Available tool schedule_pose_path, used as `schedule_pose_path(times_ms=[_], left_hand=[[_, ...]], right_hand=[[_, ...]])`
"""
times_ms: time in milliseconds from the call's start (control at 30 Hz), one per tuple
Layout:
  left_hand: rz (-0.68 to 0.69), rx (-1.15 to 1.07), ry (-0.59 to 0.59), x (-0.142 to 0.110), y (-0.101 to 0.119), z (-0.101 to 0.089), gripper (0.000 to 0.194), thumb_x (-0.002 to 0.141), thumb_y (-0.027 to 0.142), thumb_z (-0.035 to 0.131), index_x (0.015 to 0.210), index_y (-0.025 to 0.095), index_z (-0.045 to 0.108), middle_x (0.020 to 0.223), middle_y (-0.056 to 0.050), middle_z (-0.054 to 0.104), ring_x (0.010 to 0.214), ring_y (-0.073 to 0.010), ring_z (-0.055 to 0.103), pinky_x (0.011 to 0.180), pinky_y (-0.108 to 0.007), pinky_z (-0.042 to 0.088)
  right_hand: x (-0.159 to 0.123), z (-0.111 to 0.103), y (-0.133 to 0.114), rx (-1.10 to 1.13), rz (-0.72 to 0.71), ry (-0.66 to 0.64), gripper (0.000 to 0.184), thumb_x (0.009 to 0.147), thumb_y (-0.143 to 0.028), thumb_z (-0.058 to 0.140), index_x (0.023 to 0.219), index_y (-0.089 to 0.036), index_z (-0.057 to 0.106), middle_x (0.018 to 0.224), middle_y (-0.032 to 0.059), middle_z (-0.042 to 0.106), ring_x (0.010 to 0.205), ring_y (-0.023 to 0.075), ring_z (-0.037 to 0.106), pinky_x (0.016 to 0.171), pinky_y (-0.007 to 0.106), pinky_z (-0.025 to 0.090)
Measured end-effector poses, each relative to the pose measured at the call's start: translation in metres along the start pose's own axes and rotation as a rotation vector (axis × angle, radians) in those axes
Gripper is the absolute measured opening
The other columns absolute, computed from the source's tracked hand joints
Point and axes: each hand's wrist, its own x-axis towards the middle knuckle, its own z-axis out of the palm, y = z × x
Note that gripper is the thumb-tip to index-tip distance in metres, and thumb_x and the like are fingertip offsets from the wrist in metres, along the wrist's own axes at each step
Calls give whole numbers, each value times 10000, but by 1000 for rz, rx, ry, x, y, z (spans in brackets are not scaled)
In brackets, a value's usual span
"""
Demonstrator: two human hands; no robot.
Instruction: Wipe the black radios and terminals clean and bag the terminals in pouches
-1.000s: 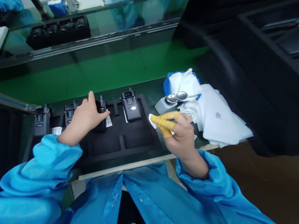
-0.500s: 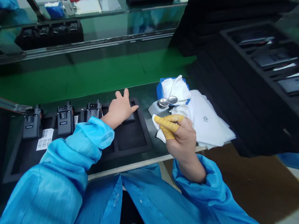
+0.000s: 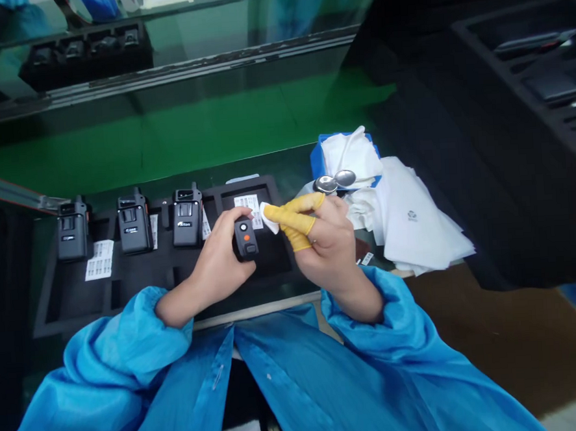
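Green anti-static matting covers the surface (image 3: pixel 176 138), and a black foam tray (image 3: pixel 143 276) is laid on it, close to its near edge. Three black two-way radios (image 3: pixel 133 221) are stood in a row in the left part of the tray, with small white label sheets (image 3: pixel 100 268) set beside them. A fourth black radio (image 3: pixel 244 239), with an orange button showing on its end, is held above the right part of the tray by the left hand (image 3: pixel 217 265), just in front of another label sheet (image 3: pixel 247 211). Its fingers (image 3: pixel 243 213) are curled around the radio's body. The right hand (image 3: pixel 332 248) is kept at the tray's right end, and two of its fingers, sheathed in yellow finger cots (image 3: pixel 295 216), are pressed together, pinching a white wipe (image 3: pixel 269 217) just beside the radio. Further right of the tray, a blue box (image 3: pixel 316 162) packed with white tissue, a pair of rounded steel pieces (image 3: pixel 335 182) and a loose pile of white cloths (image 3: pixel 415 221) are placed, with a black partitioned tray (image 3: pixel 523 64) beyond them. Blue smock sleeves (image 3: pixel 125 342) are seen in front of the tray.
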Motion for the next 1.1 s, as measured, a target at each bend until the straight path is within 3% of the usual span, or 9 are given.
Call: schedule_pose_path(times_ms=[233, 433, 533, 633, 867, 1000, 1100], left_hand=[[87, -49, 41, -4, -7, 4, 608, 613, -15, 577, 1158, 226, 457, 1142, -52, 616, 1098, -217, 613, 930, -366, 523], [69, -49, 62, -5, -8, 4, 623, 585, -15, 592, 1146, 227, 473, 1130, -44, 603, 1081, -215, 611, 927, -369, 523], [70, -44, 71, -5, -6, 3, 630, 580, -23, 578, 1149, 224, 467, 1124, -42, 602, 1082, -211, 610, 917, -355, 525], [76, -38, 68, -6, -5, 2, 617, 598, -13, 580, 1154, 225, 460, 1140, -49, 603, 1084, -215, 610, 913, -364, 527], [101, -29, 52, -7, -8, 4, 584, 629, -6, 590, 1149, 230, 468, 1121, -50, 605, 1074, -218, 611, 912, -381, 521], [98, -15, 65, -8, -7, 5, 583, 623, -3, 631, 1133, 233, 477, 1108, -38, 602, 1044, -205, 614, 898, -365, 522], [111, -13, 65, -8, -6, 5, 571, 618, -12, 624, 1116, 229, 482, 1097, -34, 599, 1032, -196, 614, 890, -351, 522]], right_hand=[[-1, 11, -15, -191, -250, -98, 400, 821, -61, 484, 968, -335, 736, 874, -44, 674, 818, 129, 505, 908, 378, 247], [-3, -6, -9, -111, -209, -261, 400, 775, -53, 477, 956, -317, 717, 893, -42, 649, 817, 133, 497, 887, 386, 248], [-2, -9, -5, -114, -154, -183, 361, 798, -59, 484, 938, -298, 715, 900, -24, 632, 812, 133, 504, 873, 386, 262], [0, -1, -6, -146, -192, -85, 355, 817, -59, 468, 934, -279, 721, 879, -6, 624, 799, 131, 497, 858, 386, 272], [-3, 12, -15, -338, -298, -132, 372, 882, -124, 488, 996, -395, 717, 856, -63, 652, 848, 123, 498, 933, 422, 226], [-3, 6, -17, -269, -394, -70, 361, 907, -98, 457, 899, -333, 731, 814, -54, 650, 872, 118, 512, 932, 402, 220], [-4, 2, -15, -188, -379, -85, 390, 879, -54, 451, 915, -326, 728, 822, -55, 661, 869, 116, 522, 924, 399, 223]])
